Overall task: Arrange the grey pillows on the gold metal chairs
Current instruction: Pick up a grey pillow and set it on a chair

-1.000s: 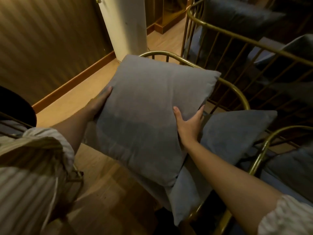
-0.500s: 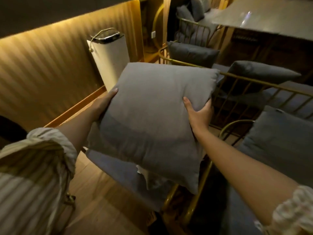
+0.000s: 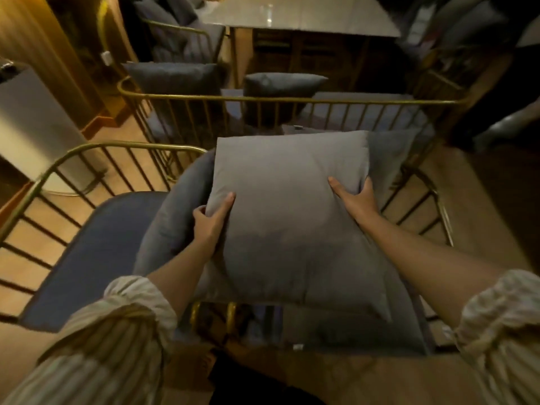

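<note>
A square grey pillow (image 3: 292, 217) fills the middle of the view, held over the seat of a gold metal chair (image 3: 441, 211). My left hand (image 3: 211, 219) grips its left edge, thumb on top. My right hand (image 3: 355, 197) grips its right edge near the upper corner. A second grey pillow (image 3: 172, 223) lies under it, sticking out to the left and behind. To the left stands another gold chair (image 3: 96, 150) with a bare blue seat cushion (image 3: 96, 252).
A gold-railed bench (image 3: 292, 99) stands beyond, with dark grey pillows (image 3: 175, 78) on it. Further back is a grey table (image 3: 295, 17) with more cushioned chairs. A white cylindrical unit (image 3: 26, 124) stands at the left on the wooden floor.
The view has swung right and down. The pillow, held higher in front of me before, has come down over the chair on the right, above the other pillow. Both hands kept their hold.
</note>
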Demonstrator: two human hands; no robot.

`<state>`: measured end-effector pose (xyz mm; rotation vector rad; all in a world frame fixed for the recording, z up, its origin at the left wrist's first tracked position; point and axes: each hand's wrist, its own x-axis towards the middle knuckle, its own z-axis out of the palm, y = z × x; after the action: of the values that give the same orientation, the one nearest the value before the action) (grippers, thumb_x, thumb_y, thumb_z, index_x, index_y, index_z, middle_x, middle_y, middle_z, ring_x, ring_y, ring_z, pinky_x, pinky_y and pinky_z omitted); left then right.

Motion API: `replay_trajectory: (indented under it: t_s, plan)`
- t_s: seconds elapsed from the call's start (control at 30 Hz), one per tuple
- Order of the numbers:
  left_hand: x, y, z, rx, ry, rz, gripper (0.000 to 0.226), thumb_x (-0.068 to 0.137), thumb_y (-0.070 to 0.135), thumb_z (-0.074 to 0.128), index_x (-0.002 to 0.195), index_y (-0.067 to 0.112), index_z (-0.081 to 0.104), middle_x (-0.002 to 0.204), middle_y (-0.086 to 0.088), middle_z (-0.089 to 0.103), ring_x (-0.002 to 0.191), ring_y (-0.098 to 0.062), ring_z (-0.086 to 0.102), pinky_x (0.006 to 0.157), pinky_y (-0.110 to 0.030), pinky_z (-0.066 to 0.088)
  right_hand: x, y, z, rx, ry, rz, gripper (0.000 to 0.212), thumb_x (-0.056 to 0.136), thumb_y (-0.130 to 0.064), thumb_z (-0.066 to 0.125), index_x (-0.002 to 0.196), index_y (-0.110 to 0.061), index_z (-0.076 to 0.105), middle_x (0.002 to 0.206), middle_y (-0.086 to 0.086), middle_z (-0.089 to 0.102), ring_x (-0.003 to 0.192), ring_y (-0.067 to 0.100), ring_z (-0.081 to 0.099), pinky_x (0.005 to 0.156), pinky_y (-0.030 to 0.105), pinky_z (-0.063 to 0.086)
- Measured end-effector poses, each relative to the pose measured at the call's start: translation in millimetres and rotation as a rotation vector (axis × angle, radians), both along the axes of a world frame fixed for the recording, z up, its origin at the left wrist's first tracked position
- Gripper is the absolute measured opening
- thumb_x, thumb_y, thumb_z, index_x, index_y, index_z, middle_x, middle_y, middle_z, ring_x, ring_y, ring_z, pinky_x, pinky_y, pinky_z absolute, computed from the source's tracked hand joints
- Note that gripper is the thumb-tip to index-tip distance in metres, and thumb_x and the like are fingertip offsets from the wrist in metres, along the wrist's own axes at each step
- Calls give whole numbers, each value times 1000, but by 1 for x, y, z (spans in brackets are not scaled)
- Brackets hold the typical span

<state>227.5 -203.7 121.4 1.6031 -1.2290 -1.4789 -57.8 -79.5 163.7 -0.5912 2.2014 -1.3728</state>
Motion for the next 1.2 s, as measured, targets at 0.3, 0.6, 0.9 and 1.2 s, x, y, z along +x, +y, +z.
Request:
replay_trajectory:
  t_s: [0.3, 0.6, 0.9, 1.2]
  plan:
    - [-108, 79, -64, 54, -11, -354, 127, 62, 58, 87, 159, 31, 9, 161, -7, 31, 145, -34, 35, 117, -57, 33, -94, 104, -57, 170, -113, -75, 148, 36, -83, 78, 157, -30, 12, 160, 1, 34, 142, 25, 40, 116, 46, 36]
    - [-147, 122, -132, 6, -569, -767, 126, 76, 64, 75, 159, 32, -15, 167, -13, -16, 153, -45, -5, 124, -55, 11, -41, 137, -144, 670, 153, 353, 127, 68, -69, 73, 157, -31, -10, 166, 4, -18, 152, 35, -15, 122, 53, -1]
    - [-113, 110, -107, -110, -393, -699, 87, 90, 37, 72, 159, 14, 24, 163, -10, 30, 150, -31, 28, 121, -41, 28, -39, 123, -137, 692, 151, 298, 122, 71, -69, 72, 158, -27, -3, 167, 7, -11, 153, 36, -11, 122, 56, 2]
    - [37, 43, -43, -517, -569, -203, 39, 89, 14, 68, 127, 9, 61, 134, -14, 58, 131, -30, 50, 112, -38, 36, 53, 16, -97, 511, 349, 357, 91, 82, -60, 65, 152, -16, 29, 160, 13, 29, 147, 38, 22, 119, 52, 19]
